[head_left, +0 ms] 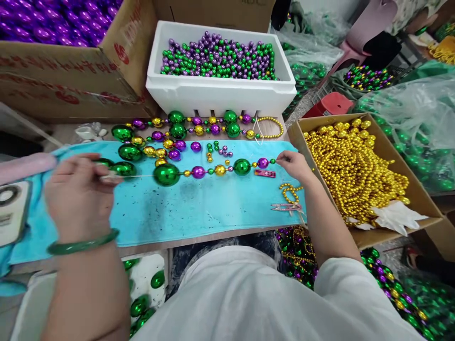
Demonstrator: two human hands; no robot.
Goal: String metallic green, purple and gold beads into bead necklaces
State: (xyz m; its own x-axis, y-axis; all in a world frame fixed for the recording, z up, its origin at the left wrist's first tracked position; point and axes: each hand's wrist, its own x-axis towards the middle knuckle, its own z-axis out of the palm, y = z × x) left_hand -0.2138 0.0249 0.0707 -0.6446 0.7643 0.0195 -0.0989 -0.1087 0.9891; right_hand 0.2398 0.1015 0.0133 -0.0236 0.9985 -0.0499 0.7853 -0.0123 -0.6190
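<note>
A bead strand [199, 171] of large green, purple and gold balls is laid from left to right across the middle of a turquoise cloth [199, 213]. Its right end is pinched between the closed fingertips of the right hand [295, 166], right of centre. At centre left, the left hand [76, 189], blurred, is curled shut on the white thread [135, 176] that runs out of the strand's biggest green ball; a green bangle [83, 244] is worn on that wrist. More finished strands [199, 128] are heaped at the cloth's far edge. Just below the strand's right end a small red object [265, 174] is seen, its lettering too small to be read, and pink snips [286, 207] are lying below that. A white foam box [220, 92] of small green and purple beads is set at upper centre. Red printing is carried by the cardboard carton [71, 80] at upper left, but it cannot be made out. Gold bead strings [355, 166] are held in an open cardboard box [297, 135] at the right.
</note>
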